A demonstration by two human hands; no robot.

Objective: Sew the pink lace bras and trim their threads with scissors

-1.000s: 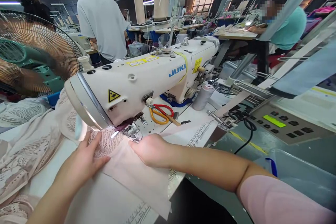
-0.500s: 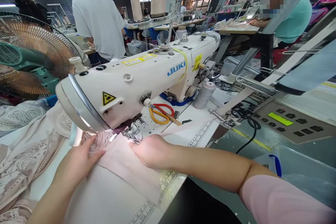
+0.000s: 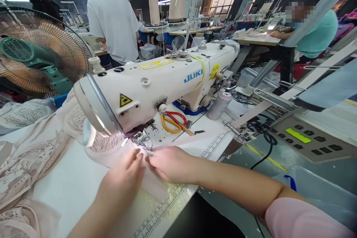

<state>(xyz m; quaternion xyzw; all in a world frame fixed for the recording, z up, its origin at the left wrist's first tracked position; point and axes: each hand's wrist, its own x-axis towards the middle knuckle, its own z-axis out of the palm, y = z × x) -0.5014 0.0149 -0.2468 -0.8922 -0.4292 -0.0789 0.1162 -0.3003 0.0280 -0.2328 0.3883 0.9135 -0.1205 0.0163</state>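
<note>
Pale pink fabric [image 3: 156, 187] with a lace part [image 3: 107, 143] lies under the needle area of a white sewing machine [image 3: 145, 89]. My left hand [image 3: 122, 173], a little blurred, pinches the fabric just in front of the presser foot [image 3: 143, 140]. Close against it on the right, my right hand [image 3: 170, 163] has its fingers closed on the same fabric, by the metal guide. The two hands nearly touch, and the fabric's free end hangs below them over the table's printed ruler [image 3: 156, 219].
Red-handled and orange-handled scissors [image 3: 174, 122] lie behind the needle, near a grey thread cone [image 3: 220, 106]. More lace garments [image 3: 41, 152] are heaped at left, before a large fan [image 3: 41, 55]. A control panel [image 3: 304, 137] sits at right. Other people work beyond.
My left hand has moved right from the lace to the fabric beside my right hand and closed on it. My right hand stays near the presser foot. The view has shifted slightly.
</note>
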